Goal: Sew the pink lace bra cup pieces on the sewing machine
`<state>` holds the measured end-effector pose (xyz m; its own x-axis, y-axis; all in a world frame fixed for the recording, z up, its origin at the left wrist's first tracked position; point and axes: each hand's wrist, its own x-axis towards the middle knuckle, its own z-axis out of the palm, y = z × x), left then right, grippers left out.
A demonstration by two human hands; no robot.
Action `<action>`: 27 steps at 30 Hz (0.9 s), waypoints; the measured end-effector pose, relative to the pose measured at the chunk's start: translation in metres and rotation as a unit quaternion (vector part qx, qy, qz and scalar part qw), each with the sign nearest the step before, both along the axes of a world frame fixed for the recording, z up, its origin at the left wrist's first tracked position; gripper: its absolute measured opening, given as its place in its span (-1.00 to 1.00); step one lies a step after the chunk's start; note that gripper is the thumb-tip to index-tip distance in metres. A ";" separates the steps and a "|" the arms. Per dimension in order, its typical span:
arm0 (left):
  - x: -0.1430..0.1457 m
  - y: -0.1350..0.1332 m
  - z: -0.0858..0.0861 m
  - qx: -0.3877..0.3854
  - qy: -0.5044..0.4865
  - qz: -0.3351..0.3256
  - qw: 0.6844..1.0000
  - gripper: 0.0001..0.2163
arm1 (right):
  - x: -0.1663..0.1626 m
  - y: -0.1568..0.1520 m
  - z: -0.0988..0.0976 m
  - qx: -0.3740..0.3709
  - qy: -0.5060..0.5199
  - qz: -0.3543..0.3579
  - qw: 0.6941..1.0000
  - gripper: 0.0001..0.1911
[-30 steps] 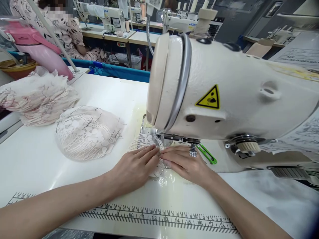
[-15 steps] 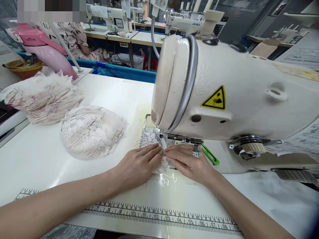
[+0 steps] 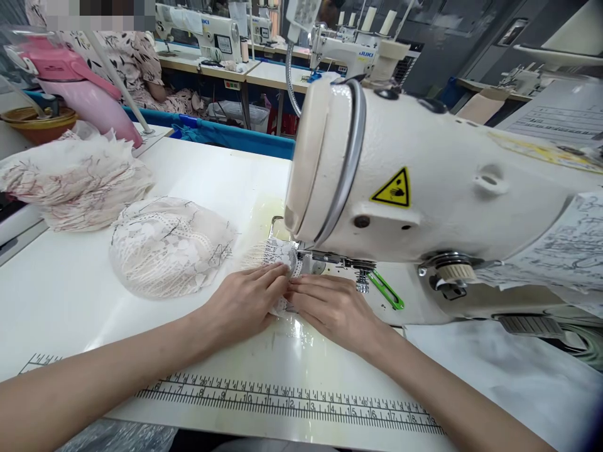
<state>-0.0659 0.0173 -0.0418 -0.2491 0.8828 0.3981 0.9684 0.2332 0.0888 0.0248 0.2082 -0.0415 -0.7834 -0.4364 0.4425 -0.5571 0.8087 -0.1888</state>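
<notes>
A small piece of white lace (image 3: 268, 252) lies under the needle area of the sewing machine (image 3: 339, 163). My left hand (image 3: 247, 300) presses and grips its near left edge, fingers bent together. From the right, my right hand (image 3: 332, 309) has its fingers held together on the same lace, fingertips almost meeting the left ones. Much of the near edge is hidden under my fingers. A green thread snipper (image 3: 386, 290) rests on the machine bed just beyond my right hand. Left of my left hand sits a rounded lace cup (image 3: 172, 248) with loose dark threads.
A bundle of lace pieces (image 3: 80, 179) lies at the far left, near a pink spray bottle (image 3: 78, 88) and a brown bowl (image 3: 40, 125). A printed ruler (image 3: 282, 402) runs along the front edge. Behind, a person in a patterned garment (image 3: 127, 63) sits near other sewing machines (image 3: 343, 53).
Both hands have shifted slightly left and closer together on the lace. More of the lace's near part is covered now. The view has also shifted a little.
</notes>
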 end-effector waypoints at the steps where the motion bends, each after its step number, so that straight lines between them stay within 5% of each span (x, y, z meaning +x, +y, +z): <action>1: -0.001 0.000 0.000 -0.001 -0.001 0.003 1.000 -0.72 | 0.000 -0.001 -0.001 -0.003 0.003 -0.004 1.000 -0.83; 27: 0.002 0.007 -0.003 -0.011 0.067 0.037 0.997 -0.69 | -0.002 0.004 -0.007 0.008 -0.001 -0.071 0.997 -0.78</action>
<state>-0.0640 0.0242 -0.0451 -0.2610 0.8723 0.4136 0.9510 0.3058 -0.0449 0.0225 0.2122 -0.0490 -0.8389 -0.3282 0.4342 -0.4364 0.8823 -0.1763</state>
